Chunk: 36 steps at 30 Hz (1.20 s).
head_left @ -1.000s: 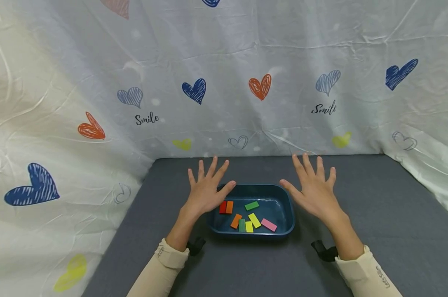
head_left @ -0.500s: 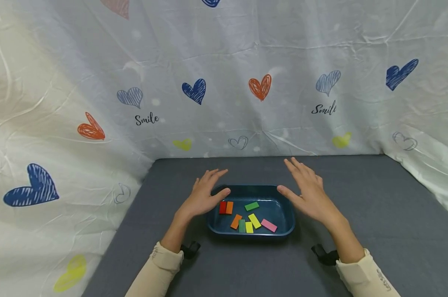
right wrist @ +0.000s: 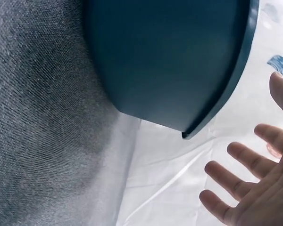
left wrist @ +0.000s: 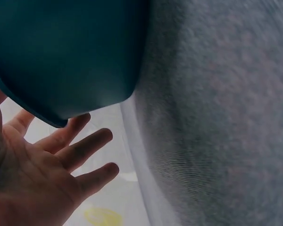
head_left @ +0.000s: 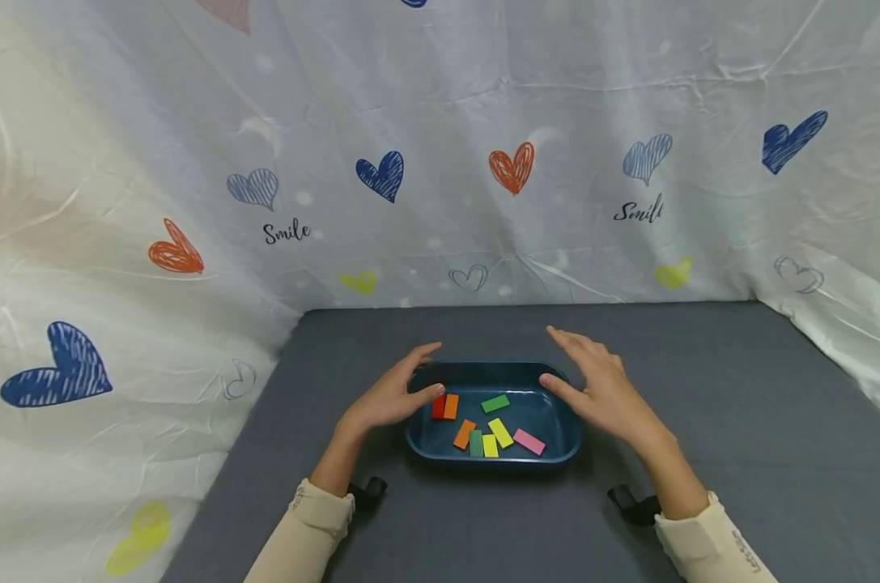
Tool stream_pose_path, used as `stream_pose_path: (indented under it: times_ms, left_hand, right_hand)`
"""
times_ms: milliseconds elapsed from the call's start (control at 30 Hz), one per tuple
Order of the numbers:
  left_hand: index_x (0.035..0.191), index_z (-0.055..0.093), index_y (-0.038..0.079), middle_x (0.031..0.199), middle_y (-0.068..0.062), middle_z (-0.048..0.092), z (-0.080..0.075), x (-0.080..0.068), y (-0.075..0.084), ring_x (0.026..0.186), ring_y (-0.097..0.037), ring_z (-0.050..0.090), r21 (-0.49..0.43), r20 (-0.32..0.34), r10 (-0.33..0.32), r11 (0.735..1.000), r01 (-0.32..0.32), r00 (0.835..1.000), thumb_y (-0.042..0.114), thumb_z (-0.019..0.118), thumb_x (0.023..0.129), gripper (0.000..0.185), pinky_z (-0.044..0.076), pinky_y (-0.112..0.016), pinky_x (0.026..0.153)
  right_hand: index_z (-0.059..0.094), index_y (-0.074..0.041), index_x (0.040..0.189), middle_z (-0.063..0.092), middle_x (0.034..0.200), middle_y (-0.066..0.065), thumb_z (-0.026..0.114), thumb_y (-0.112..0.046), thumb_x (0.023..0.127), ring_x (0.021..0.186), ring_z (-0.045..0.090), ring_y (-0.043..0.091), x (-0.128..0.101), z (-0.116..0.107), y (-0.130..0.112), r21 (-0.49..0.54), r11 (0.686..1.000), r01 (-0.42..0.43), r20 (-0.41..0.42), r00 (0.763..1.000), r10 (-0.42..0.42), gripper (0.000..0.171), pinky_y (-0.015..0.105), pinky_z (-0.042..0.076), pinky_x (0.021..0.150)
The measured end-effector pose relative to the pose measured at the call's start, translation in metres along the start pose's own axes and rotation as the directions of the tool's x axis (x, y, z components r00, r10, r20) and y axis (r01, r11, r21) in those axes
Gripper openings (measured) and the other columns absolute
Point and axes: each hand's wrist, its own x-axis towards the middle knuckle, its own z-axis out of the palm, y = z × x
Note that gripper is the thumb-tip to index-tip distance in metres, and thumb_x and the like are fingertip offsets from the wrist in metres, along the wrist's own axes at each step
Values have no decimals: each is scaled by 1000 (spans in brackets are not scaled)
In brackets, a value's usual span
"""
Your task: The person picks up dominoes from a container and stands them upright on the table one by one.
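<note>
A dark blue tray point(head_left: 568, 437) sits on the grey table point(head_left: 738, 421) and holds several small coloured blocks: red point(head_left: 437, 406), orange point(head_left: 463, 434), green point(head_left: 494, 403), yellow point(head_left: 499, 432) and pink point(head_left: 529, 442). My left hand point(head_left: 392, 394) hovers at the tray's left end, fingers relaxed, thumb over the rim. At the tray's right end my right hand point(head_left: 596, 385) stands likewise, thumb toward the rim. Neither hand grips anything. The left wrist view shows the tray's outer wall point(left wrist: 70, 56) beside my spread fingers point(left wrist: 80, 150); so does the right wrist view, tray wall point(right wrist: 170, 61) and fingers point(right wrist: 236, 183).
A white cloth with printed hearts point(head_left: 511, 168) hangs as a backdrop behind and at both sides of the table. Black wrist straps point(head_left: 632, 504) show by my cream sleeves point(head_left: 304, 538). Grey tabletop lies to the right of the tray.
Both hands have dropped from raised, spread palms toward the tray's two ends, fingers now lower and tilted forward. The tray and blocks have not moved.
</note>
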Motion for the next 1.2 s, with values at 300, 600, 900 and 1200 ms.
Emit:
stream_pose_path:
  times_ms: [300,600,900,1200]
  left_hand:
    - [162,23,27,168,-7,26,-1,-3,-10,154,-39,27,-46,52,-38,998,40,998,36,64,101,73,34,-67,115]
    - [155,35,25,166,-7,31,-4,-5,-20,151,-41,33,-54,80,-28,998,33,996,33,64,102,61,32,-66,117]
    - [155,37,22,166,-7,31,-5,-6,-22,153,-41,28,-77,106,-23,997,31,994,33,65,101,62,29,-69,117]
    - [156,32,25,168,-8,26,-3,-5,-24,154,-43,26,-98,109,-30,994,41,994,34,65,101,64,27,-69,118]
  right_hand:
    - [43,-15,155,50,153,18,69,-38,97,137,43,42,-2,5,1,14,999,30,22,999,-30,68,67,28,105]
    - [49,-16,152,58,146,14,71,-34,97,131,53,38,-3,13,0,80,994,78,24,996,-81,61,67,39,108]
    - [57,-15,143,67,134,8,77,-24,92,114,66,29,-1,21,-2,146,979,145,21,988,-150,56,54,55,96]
    - [64,-6,134,70,125,14,80,-15,89,104,69,30,5,31,-4,176,970,169,73,980,-184,49,49,58,89]
